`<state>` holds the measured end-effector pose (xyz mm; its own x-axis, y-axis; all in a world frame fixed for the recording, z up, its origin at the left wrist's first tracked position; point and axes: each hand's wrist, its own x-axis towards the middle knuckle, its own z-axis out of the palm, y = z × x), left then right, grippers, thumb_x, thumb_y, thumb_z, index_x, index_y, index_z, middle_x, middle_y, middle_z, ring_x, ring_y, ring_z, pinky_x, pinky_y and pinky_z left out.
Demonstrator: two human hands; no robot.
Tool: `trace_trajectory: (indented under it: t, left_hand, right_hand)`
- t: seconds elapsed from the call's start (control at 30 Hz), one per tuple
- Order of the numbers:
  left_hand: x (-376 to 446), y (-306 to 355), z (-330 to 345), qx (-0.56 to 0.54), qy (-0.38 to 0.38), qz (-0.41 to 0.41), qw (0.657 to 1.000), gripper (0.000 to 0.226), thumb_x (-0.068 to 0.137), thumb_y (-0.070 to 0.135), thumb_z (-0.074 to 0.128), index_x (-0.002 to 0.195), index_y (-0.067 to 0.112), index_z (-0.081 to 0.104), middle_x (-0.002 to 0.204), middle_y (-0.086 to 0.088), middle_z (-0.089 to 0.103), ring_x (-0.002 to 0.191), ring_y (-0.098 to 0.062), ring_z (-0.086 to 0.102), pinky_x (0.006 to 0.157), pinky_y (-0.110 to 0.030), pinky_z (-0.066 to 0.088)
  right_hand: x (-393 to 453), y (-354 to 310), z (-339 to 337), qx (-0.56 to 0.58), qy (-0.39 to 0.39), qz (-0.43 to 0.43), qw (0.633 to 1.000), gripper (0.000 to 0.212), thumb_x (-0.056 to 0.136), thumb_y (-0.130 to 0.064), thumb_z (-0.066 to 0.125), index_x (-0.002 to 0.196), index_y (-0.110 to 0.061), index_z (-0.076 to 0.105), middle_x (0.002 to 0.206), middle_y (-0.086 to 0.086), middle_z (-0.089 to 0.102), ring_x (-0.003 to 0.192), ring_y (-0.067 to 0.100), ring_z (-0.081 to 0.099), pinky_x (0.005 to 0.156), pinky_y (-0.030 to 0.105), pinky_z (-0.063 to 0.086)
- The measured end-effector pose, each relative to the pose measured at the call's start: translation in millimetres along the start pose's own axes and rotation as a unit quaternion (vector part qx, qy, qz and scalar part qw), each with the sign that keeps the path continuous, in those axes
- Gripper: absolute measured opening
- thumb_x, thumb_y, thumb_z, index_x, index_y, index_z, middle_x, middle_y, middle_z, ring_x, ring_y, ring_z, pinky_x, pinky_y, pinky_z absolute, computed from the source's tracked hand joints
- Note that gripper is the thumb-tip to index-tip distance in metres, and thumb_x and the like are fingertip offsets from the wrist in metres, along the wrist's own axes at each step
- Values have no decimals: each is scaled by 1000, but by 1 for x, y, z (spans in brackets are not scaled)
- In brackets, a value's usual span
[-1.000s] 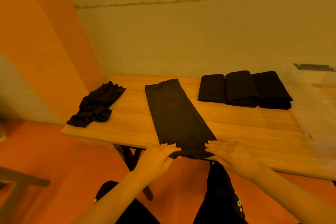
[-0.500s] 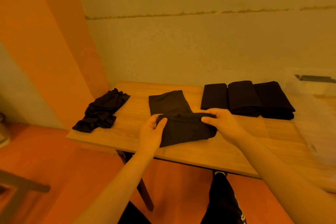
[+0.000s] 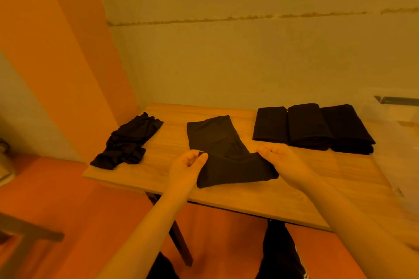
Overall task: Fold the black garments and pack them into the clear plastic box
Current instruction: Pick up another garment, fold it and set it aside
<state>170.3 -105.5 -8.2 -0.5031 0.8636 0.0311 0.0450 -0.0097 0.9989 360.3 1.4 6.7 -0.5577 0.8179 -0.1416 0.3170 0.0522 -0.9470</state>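
Note:
A long black garment (image 3: 217,140) lies on the middle of the wooden table (image 3: 283,197), its near end doubled back over itself. My left hand (image 3: 187,169) pinches the left corner of that folded end. My right hand (image 3: 282,165) grips the right corner. Three folded black garments (image 3: 310,128) sit side by side at the back right. An unfolded, crumpled black garment (image 3: 129,141) lies at the table's left end. The clear plastic box (image 3: 399,142) stands at the far right, faint and partly cut off by the frame.
The table stands against a pale wall, with an orange wall on the left and an orange floor below. A wooden piece of furniture (image 3: 27,233) shows at the lower left. My legs in dark trousers (image 3: 283,253) are under the table's front edge.
Both hands took hold of the garment's near end at the table's front edge and carried it away from me, folding it over. In the last half second they hardly moved.

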Motion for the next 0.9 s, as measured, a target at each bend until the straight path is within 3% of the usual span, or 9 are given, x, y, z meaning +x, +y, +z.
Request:
trace_trajectory:
  t: [0.17, 0.3, 0.4, 0.47, 0.53, 0.6, 0.67, 0.8, 0.9]
  left_hand:
    - [-12, -4, -8, -26, -49, -53, 997, 20, 91, 9, 53, 78, 10, 68, 78, -6, 70, 77, -18, 66, 71, -29, 53]
    - [-12, -2, -13, -6, -57, -58, 997, 24, 92, 9, 53, 72, 12, 66, 71, -3, 67, 70, -15, 64, 66, -28, 51]
    - [6, 2, -16, 12, -39, -50, 998, 20, 93, 13, 53, 80, 15, 68, 76, 3, 72, 75, -12, 67, 71, -31, 54]
    - [27, 3, -16, 42, -30, -39, 998, 20, 94, 14, 52, 81, 16, 66, 75, 4, 69, 69, -5, 66, 64, -23, 53]
    - [54, 0, -14, 79, -14, -34, 996, 18, 95, 15, 51, 82, 18, 64, 75, 6, 66, 62, 1, 63, 55, -15, 49]
    - [82, -5, -14, 109, 3, -43, 993, 17, 95, 18, 51, 82, 21, 61, 78, 5, 65, 69, -3, 63, 57, -17, 50]
    - [108, -12, -14, 134, 17, -52, 989, 19, 95, 20, 51, 77, 23, 59, 78, 4, 63, 72, -9, 61, 63, -22, 49]
    - [150, -27, -8, 187, 44, -68, 979, 28, 96, 22, 50, 67, 26, 49, 67, 5, 53, 62, -5, 49, 60, -25, 42]
    - [172, -40, -5, 210, 64, -82, 972, 14, 95, 23, 51, 85, 21, 60, 86, -1, 62, 79, -13, 58, 79, -36, 49]
  right_hand:
    - [-8, 4, -14, 75, -126, 55, 988, 25, 96, -9, 39, 94, -6, 64, 76, 1, 70, 67, 8, 68, 54, 15, 49]
    - [0, -3, -23, 73, -194, 97, 974, 28, 95, -2, 39, 105, -10, 64, 102, 4, 70, 95, 13, 67, 73, 21, 55]
    - [21, -17, -20, 4, -143, 90, 986, 28, 95, -5, 41, 105, -20, 63, 105, -3, 67, 90, 6, 65, 61, 13, 51]
    - [41, -24, -16, -61, -79, 56, 993, 21, 94, -10, 48, 99, -24, 63, 100, -5, 65, 87, 4, 63, 56, 12, 48]
    - [65, -26, -11, -118, -18, 25, 993, 16, 91, -13, 54, 98, -24, 64, 99, -5, 64, 89, 6, 60, 65, 16, 48]
    - [90, -28, -7, -176, 18, 4, 984, 19, 90, -16, 57, 107, -16, 65, 106, -2, 62, 93, 8, 57, 78, 20, 45]
    - [115, -30, -3, -214, 35, 2, 976, 25, 89, -17, 59, 113, -11, 63, 107, 1, 60, 93, 9, 55, 78, 19, 41]
    - [161, -25, 10, -229, 41, 29, 972, 26, 89, -17, 60, 113, -8, 62, 116, 10, 61, 102, 20, 57, 77, 23, 44]
    - [191, -18, 16, -284, 35, 53, 957, 35, 90, -17, 57, 124, -9, 54, 125, 12, 56, 113, 25, 54, 91, 31, 45]
